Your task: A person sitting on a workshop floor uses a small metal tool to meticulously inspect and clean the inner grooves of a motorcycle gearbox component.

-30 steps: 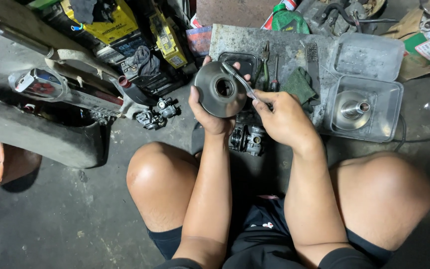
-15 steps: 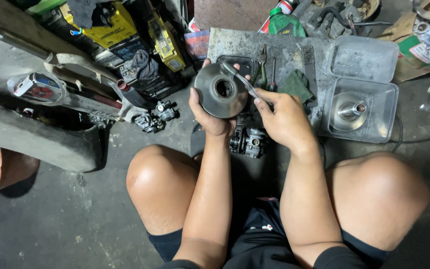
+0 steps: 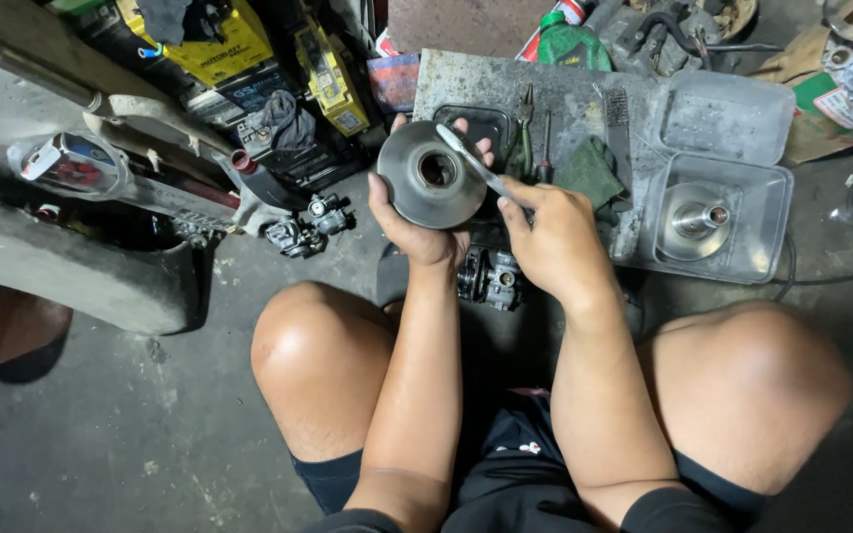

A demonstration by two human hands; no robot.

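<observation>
My left hand (image 3: 425,229) holds a round grey metal pulley disc (image 3: 430,175) with a hole in its middle, tilted up toward me. My right hand (image 3: 550,237) grips a thin metal tool (image 3: 468,158) whose tip rests across the disc's face near the centre hole. Both hands are raised over the floor between my bare knees. A small engine part, like a carburettor (image 3: 489,278), lies on the floor just under my hands.
A grey slab (image 3: 584,109) ahead carries pliers (image 3: 525,123), a wire brush (image 3: 617,133) and a green cloth (image 3: 587,170). A clear plastic tub (image 3: 764,232) at right holds a cone-shaped metal part (image 3: 688,219). Another carburettor (image 3: 306,225) and scooter bodywork (image 3: 101,178) lie at left.
The disc and both hands stay nearly in place; the thin tool has shifted slightly across the disc's face.
</observation>
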